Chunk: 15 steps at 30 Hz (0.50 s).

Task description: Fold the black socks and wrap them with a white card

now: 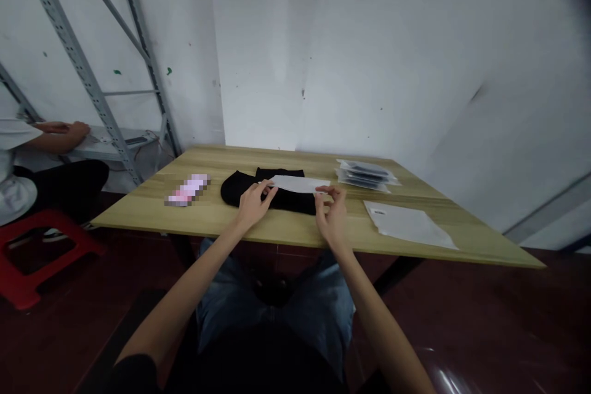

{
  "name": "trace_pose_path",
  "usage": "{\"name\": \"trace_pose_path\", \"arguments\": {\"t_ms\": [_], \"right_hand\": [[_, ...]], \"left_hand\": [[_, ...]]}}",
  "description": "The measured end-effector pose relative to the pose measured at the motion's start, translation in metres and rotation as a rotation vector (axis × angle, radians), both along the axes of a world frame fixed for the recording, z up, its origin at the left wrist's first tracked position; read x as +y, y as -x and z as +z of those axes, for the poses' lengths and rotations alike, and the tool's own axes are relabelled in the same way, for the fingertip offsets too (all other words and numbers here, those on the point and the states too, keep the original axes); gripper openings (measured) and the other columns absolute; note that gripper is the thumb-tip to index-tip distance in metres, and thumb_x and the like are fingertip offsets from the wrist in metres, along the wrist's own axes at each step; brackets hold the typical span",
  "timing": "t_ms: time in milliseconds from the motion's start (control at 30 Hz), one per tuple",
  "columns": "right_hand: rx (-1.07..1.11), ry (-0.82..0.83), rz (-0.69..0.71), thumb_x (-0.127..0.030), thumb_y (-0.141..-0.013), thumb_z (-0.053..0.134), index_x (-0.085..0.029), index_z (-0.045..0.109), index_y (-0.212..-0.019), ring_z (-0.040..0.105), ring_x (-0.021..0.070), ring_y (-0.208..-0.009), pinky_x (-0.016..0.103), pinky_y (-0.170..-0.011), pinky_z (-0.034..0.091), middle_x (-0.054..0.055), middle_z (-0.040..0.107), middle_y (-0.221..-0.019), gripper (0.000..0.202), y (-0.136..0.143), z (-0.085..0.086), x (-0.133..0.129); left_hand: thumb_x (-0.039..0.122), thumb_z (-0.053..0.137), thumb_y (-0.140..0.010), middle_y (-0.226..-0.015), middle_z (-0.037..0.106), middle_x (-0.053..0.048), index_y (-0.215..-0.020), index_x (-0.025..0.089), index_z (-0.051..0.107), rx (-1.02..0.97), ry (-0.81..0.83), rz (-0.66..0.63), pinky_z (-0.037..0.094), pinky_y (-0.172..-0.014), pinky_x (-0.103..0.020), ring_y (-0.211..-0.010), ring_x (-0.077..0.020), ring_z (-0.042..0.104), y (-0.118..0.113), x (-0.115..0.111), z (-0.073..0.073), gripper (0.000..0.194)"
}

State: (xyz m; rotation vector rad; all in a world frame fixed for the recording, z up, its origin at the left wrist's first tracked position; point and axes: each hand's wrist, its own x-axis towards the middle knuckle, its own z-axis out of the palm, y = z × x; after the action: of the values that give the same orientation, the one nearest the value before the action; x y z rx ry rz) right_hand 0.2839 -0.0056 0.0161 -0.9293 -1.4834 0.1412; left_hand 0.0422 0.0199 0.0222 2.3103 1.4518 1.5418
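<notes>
Black folded cloth items (295,202), which look like socks, lie on the wooden table (221,221) in front of me. Above them is a white sheet (300,184), held by its two ends. My left hand (253,203) pinches its left end between thumb and fingers. At the right end, my right hand (332,209) grips the sheet with thumb and fingertips. Part of the black cloth is hidden under the sheet.
A stack of clear packets with dark contents (367,175) is at the back right. Nearer is a flat whitish bag (409,223). A blurred pink item (188,189) lies left. Beyond are a metal rack (87,74), a red stool (46,246) and a seated person (28,166).
</notes>
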Motion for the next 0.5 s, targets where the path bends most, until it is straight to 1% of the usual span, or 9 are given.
{"name": "trace_pose_path", "arguments": {"t_ms": [67,167,233,300,400,500], "right_hand": [[-0.042,-0.035,-0.015,-0.044,-0.104,0.059,-0.022,0.052,-0.123,0.067,0.0246,-0.114,0.035,-0.078,0.062,0.013,0.067,-0.121,0.03,0.0006,0.0012,-0.0033],[-0.07,-0.05,-0.032,-0.044,-0.101,0.064,-0.022,0.055,-0.121,0.068,0.0225,-0.106,0.035,-0.077,0.062,0.01,0.066,-0.119,0.031,0.0006,0.0026,-0.0051],[-0.079,-0.046,-0.034,-0.044,-0.101,0.065,-0.022,0.056,-0.121,0.068,0.0219,-0.102,0.036,-0.079,0.062,0.009,0.066,-0.118,0.031,0.0003,0.003,-0.0055],[-0.092,-0.045,-0.043,-0.045,-0.101,0.065,-0.022,0.057,-0.12,0.069,0.0225,-0.102,0.038,-0.082,0.062,0.009,0.067,-0.116,0.03,0.0001,0.003,-0.006],[-0.129,-0.07,-0.061,-0.044,-0.101,0.066,-0.023,0.059,-0.118,0.069,0.0229,-0.099,0.038,-0.082,0.061,0.009,0.069,-0.114,0.028,0.0003,0.0025,-0.0073],[-0.207,-0.092,-0.053,-0.046,-0.099,0.069,-0.023,0.061,-0.119,0.068,0.0211,-0.089,0.037,-0.078,0.061,0.009,0.07,-0.114,0.031,0.0013,0.0015,-0.0083]], "left_hand": [[0.045,0.055,-0.108,-0.097,0.074,-0.004,-0.124,0.028,0.071,-0.01,-0.008,0.017,0.056,-0.091,-0.035,-0.099,-0.0222,0.071,0.0003,-0.0009,0.0015,0.029],[0.045,0.054,-0.108,-0.114,0.071,-0.006,-0.128,0.029,0.068,0.003,0.013,0.005,0.056,-0.1,-0.037,-0.114,-0.0239,0.067,-0.0004,-0.0023,0.0017,0.03],[0.044,0.056,-0.106,-0.126,0.065,-0.007,-0.13,0.029,0.066,0.019,0.028,-0.016,0.057,-0.099,-0.037,-0.119,-0.0241,0.066,-0.0014,-0.0033,0.0007,0.03],[0.042,0.059,-0.104,-0.133,0.06,-0.008,-0.132,0.029,0.063,0.034,0.026,-0.025,0.059,-0.096,-0.037,-0.121,-0.0245,0.066,-0.0021,-0.0038,-0.0006,0.031],[0.035,0.065,-0.099,-0.13,0.06,-0.008,-0.131,0.028,0.06,0.042,-0.003,0.012,0.059,-0.096,-0.039,-0.12,-0.026,0.066,-0.0026,-0.0022,-0.0026,0.033],[0.028,0.069,-0.094,-0.123,0.061,-0.009,-0.124,0.026,0.059,0.031,-0.019,0.098,0.06,-0.092,-0.04,-0.116,-0.0285,0.067,-0.002,0.0024,-0.0056,0.032]]}}
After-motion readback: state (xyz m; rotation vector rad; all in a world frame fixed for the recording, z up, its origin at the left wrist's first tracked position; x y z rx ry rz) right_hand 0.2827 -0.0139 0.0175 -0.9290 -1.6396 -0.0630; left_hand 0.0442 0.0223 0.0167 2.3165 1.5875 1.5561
